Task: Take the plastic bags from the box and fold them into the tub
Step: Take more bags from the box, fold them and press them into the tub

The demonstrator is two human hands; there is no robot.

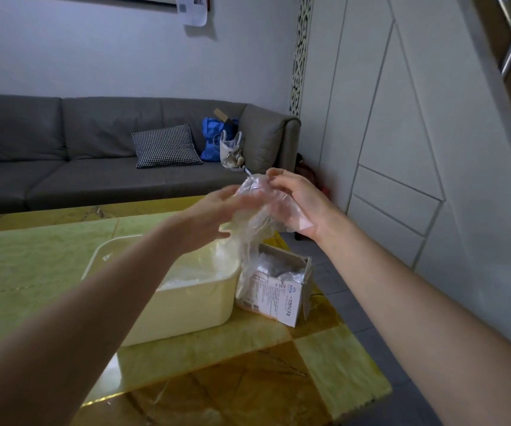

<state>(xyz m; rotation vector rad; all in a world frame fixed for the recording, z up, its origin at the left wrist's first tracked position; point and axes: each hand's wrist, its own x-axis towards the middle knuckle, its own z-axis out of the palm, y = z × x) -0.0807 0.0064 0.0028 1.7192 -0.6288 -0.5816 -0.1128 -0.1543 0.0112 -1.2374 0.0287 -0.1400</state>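
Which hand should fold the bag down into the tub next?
Probably the left hand. It hovers right above the tub and touches the plastic bag with straight fingers. The right hand pinches the bag's top, farther over, above the box.

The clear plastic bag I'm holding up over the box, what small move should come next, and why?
Probably smooth it flat. The plastic bag hangs crumpled between the right hand, pinching its top, and the left hand, flat against its side. It needs flattening before folding into the tub beside the box.
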